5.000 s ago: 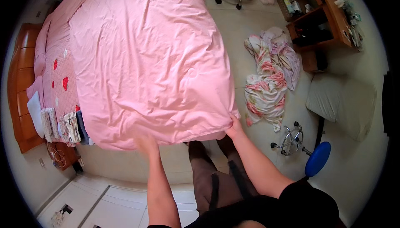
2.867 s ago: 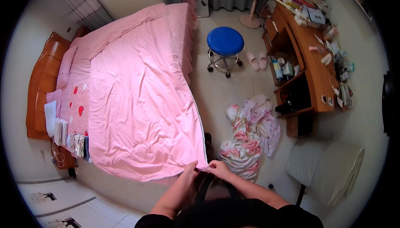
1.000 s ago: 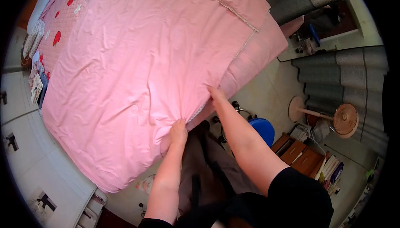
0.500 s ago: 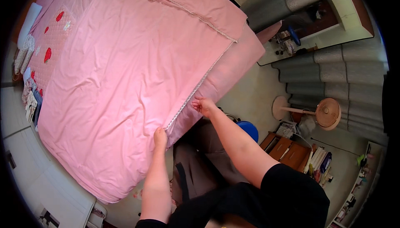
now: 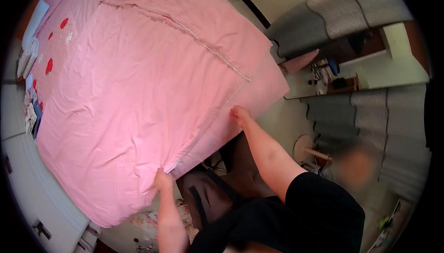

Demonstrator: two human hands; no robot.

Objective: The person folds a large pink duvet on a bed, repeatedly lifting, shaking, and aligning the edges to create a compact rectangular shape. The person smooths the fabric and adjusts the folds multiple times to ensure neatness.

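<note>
A large pink quilt [image 5: 125, 91], wrinkled and edged with white lace trim [image 5: 203, 45], covers most of the bed. My left hand [image 5: 163, 179] is closed on the quilt's near edge, where the trim ends; its fingertips are partly hidden by the cloth. Farther right along that side, my right hand [image 5: 239, 114] has its fingers curled on the pink cloth just outside the trim line. Its fingertips are small here, but they look pressed together on the fabric.
A strawberry-patterned pad [image 5: 55, 58] and a pale blue pillow [image 5: 35, 21] lie at the bed's far left. White cabinets [image 5: 41, 183] line the left. Grey curtains [image 5: 365, 109], a mirror [image 5: 397, 58] and a fan base [image 5: 303, 147] stand to the right.
My left hand has shifted left and nearer with the quilt's edge. My right hand has moved slightly right, its spread fingers now curled on the cloth. The view has tilted.
</note>
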